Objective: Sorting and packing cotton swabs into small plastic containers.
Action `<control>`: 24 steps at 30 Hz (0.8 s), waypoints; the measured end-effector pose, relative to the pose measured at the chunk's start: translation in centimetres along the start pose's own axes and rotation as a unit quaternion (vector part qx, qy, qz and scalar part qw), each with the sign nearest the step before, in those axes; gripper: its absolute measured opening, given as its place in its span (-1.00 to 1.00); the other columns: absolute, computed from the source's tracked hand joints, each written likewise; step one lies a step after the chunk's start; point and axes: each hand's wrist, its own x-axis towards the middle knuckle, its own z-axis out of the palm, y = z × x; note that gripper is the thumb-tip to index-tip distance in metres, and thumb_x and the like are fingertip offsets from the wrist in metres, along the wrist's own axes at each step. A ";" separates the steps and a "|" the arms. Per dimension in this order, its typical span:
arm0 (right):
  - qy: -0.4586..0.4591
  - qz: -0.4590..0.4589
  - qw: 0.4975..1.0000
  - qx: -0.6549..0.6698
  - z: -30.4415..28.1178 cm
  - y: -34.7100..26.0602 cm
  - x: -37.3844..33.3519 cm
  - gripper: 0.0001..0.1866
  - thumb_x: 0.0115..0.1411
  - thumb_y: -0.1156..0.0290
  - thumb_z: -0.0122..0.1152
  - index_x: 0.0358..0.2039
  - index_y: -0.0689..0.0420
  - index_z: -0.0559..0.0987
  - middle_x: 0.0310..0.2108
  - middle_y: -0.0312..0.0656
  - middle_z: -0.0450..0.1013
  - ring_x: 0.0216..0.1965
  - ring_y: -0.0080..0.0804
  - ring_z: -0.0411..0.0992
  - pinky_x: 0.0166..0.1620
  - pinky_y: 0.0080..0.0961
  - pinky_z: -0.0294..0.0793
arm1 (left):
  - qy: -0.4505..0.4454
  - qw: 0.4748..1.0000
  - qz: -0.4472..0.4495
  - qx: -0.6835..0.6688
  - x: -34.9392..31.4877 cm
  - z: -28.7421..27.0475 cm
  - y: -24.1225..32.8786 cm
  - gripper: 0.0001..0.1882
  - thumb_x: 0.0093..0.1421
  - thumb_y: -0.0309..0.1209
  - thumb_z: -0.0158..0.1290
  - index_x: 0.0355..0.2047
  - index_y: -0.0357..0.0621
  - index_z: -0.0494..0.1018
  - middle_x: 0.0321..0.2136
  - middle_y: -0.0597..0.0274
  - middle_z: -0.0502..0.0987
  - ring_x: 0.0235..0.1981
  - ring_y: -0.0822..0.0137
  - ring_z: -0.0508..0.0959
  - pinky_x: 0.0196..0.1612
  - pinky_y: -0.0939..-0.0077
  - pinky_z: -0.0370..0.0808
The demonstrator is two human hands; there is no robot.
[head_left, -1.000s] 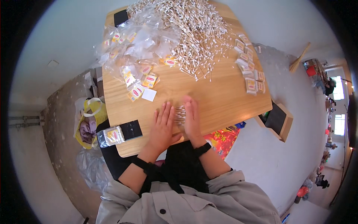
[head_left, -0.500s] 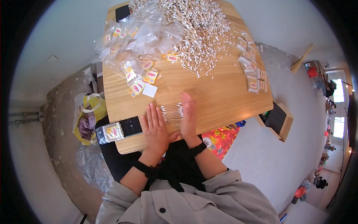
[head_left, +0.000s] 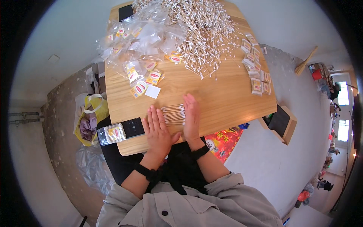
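Note:
Between my two hands a row of cotton swabs [head_left: 174,114] lies flat on the wooden table [head_left: 223,98]. My left hand [head_left: 156,130] rests with fingers stretched out at the row's left ends. On the other side my right hand [head_left: 191,118] stands on its edge, fingers straight, with its palm toward the right ends of the swabs. Left of my left hand a filled clear bag of swabs [head_left: 113,134] with a yellow card lies by a dark flat device [head_left: 133,128] at the table edge.
A large heap of loose swabs [head_left: 202,34] covers the far table. Clear plastic bags [head_left: 151,34] and yellow cards [head_left: 153,77] lie at far left, beside a white card [head_left: 152,92]. Filled packs [head_left: 256,85] line the right edge. An open cardboard box [head_left: 285,123] stands beyond it.
Almost nothing differs. Both hands keep their places at the two ends of the swab row, with only a very slight shift of the fingers.

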 end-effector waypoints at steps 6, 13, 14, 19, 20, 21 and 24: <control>0.000 0.010 0.997 0.077 -0.7 -0.7 0.3 -0.50 0.41 0.23 -0.19 0.23 0.28 0.16 0.16 -0.02 0.20 0.24 -0.28 0.18 0.31 -0.37 0.09 | -0.029 0.997 0.076 -0.009 -0.9 -0.5 -0.3 0.16 -0.10 0.07 0.26 0.30 -0.41 -0.05 0.35 -0.19 -0.06 0.39 -0.06 -0.06 0.35 -0.09 -0.13; -0.064 -0.018 0.954 -0.291 -3.6 -3.0 -1.0 -0.78 0.14 0.52 0.21 -0.16 0.15 0.54 -0.34 -0.15 0.35 -0.30 -0.38 0.38 -0.25 -0.50 0.43 | -0.054 0.995 0.078 -0.015 -1.9 -0.7 -0.2 0.17 -0.13 0.06 0.27 0.31 -0.38 -0.04 0.36 -0.13 -0.05 0.39 0.00 -0.05 0.36 -0.03 -0.11; -0.091 -0.008 0.950 -0.299 -3.9 -3.4 -1.2 -0.81 0.13 0.51 0.22 -0.21 0.15 0.55 -0.37 -0.17 0.34 -0.34 -0.40 0.38 -0.30 -0.51 0.42 | -0.058 0.995 0.079 -0.015 -2.0 -0.7 -0.2 0.17 -0.13 0.06 0.27 0.31 -0.38 -0.04 0.36 -0.13 -0.05 0.40 0.00 -0.06 0.36 -0.03 -0.11; -0.117 -0.045 0.945 -0.303 -4.1 -3.8 -1.6 -0.80 0.11 0.48 0.25 -0.22 0.12 0.55 -0.39 -0.15 0.34 -0.39 -0.36 0.35 -0.35 -0.48 0.40 | -0.052 0.995 0.088 -0.007 -2.1 -0.6 -0.3 0.20 -0.15 0.08 0.28 0.31 -0.40 -0.06 0.35 -0.16 -0.07 0.39 -0.03 -0.07 0.36 -0.03 -0.11; -0.093 -0.049 0.946 -0.305 -3.9 -3.6 -1.5 -0.78 0.10 0.48 0.25 -0.20 0.12 0.54 -0.38 -0.14 0.35 -0.39 -0.35 0.36 -0.35 -0.46 0.41 | -0.049 0.995 0.091 -0.003 -2.1 -0.6 -0.3 0.21 -0.16 0.08 0.28 0.31 -0.41 -0.06 0.35 -0.18 -0.07 0.39 -0.03 -0.06 0.36 -0.03 -0.11; -0.069 -0.054 0.948 -0.307 -3.8 -3.5 -1.4 -0.77 0.10 0.47 0.26 -0.19 0.12 0.54 -0.37 -0.13 0.35 -0.39 -0.34 0.36 -0.35 -0.45 0.41 | -0.046 0.995 0.083 -0.016 -2.0 -0.6 -0.2 0.22 -0.17 0.09 0.28 0.30 -0.42 -0.06 0.35 -0.18 -0.06 0.39 -0.04 -0.06 0.36 -0.04 -0.12; 0.034 -0.126 0.959 -0.253 -3.4 -2.2 -0.4 -0.72 0.08 0.46 0.28 -0.16 0.11 0.52 -0.36 -0.11 0.36 -0.39 -0.31 0.34 -0.35 -0.42 0.41 | -0.035 0.998 0.051 -0.027 -1.5 -0.8 0.2 0.26 -0.18 0.12 0.28 0.31 -0.44 -0.09 0.34 -0.23 -0.08 0.39 -0.09 -0.07 0.35 -0.08 -0.14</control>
